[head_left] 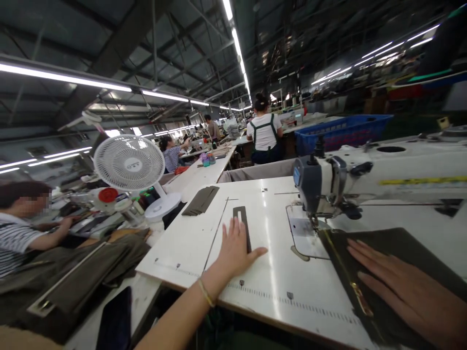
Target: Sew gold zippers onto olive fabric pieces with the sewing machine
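My left hand (233,250) lies flat with fingers spread over a narrow dark strip of fabric (247,233) on the white sewing table (270,296). A pale slot shows near the strip's far end; my palm and fingers hide part of it. My right hand (401,279) rests flat, fingers stretched out, on a dark olive fabric panel (399,238). Along the panel's left side runs a zipper (335,250), with a metallic piece near its lower end. The panel's far left corner lies beside the needle area of the sewing machine (324,182).
A fanned stack of dark fabric pieces (200,201) lies at the table's far left. Beyond it stands a white fan (131,163). A phone (115,318) and dark fabric bags (83,282) lie at lower left. Co-workers sit nearby; a blue crate (339,133) stands behind the machine.
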`<state>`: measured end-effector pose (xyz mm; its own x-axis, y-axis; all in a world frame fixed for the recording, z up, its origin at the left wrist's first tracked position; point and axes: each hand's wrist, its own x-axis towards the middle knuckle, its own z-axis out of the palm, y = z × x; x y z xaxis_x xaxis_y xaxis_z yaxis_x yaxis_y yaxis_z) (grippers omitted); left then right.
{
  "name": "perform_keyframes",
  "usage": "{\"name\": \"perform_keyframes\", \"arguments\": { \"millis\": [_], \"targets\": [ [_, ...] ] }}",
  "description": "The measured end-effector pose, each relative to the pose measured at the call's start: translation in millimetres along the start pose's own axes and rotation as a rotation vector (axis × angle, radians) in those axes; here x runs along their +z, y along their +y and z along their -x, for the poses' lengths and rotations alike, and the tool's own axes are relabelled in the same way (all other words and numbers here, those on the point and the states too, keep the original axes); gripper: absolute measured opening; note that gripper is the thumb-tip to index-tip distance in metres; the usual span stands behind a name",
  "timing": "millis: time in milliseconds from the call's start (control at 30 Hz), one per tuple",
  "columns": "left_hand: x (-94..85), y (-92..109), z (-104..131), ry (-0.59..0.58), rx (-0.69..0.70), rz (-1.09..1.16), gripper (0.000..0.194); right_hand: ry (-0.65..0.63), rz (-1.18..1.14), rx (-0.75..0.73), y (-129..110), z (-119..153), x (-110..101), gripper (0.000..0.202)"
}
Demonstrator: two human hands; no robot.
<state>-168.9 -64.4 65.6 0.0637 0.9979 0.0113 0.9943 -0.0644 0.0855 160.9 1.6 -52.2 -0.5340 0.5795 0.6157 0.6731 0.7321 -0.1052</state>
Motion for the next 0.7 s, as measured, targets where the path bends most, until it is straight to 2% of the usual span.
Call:
{"name": "perform_keyframes", "arguments": {
  "millis": [67,133,200,267,333,433,567,700],
  "targets": [
    [9.0,-14,27,-0.068,0.054,-0.009,0.096,-0.008,0.041,-0.067,-1,-14,-3,0.054],
    [25.6,-22,52,-0.036,0.183,-0.057,0.103,-0.057,0.064,-0.103,-5,-28,-7,0.048],
    [43.5,-28,67,0.032,0.333,-0.133,0.092,-0.115,0.067,-0.098,-9,-39,-11,0.046],
    [56.5,-35,71,0.099,0.486,-0.187,0.083,-0.141,0.056,-0.074,-10,-45,-15,0.044],
    [61.8,-42,67,0.159,0.604,-0.174,0.082,-0.122,0.045,-0.052,-9,-48,-17,0.043],
    [57.1,-48,58,0.199,0.677,-0.055,0.077,-0.077,0.071,-0.026,-6,-47,-17,0.042],
    [41.1,-41,43,0.225,0.614,0.099,0.056,-0.114,0.117,-0.026,-4,-46,-12,0.043],
    [25.3,-27,9,0.242,0.506,0.222,0.04,-0.12,0.1,0.008,-11,-49,-9,0.042]
  ]
}}
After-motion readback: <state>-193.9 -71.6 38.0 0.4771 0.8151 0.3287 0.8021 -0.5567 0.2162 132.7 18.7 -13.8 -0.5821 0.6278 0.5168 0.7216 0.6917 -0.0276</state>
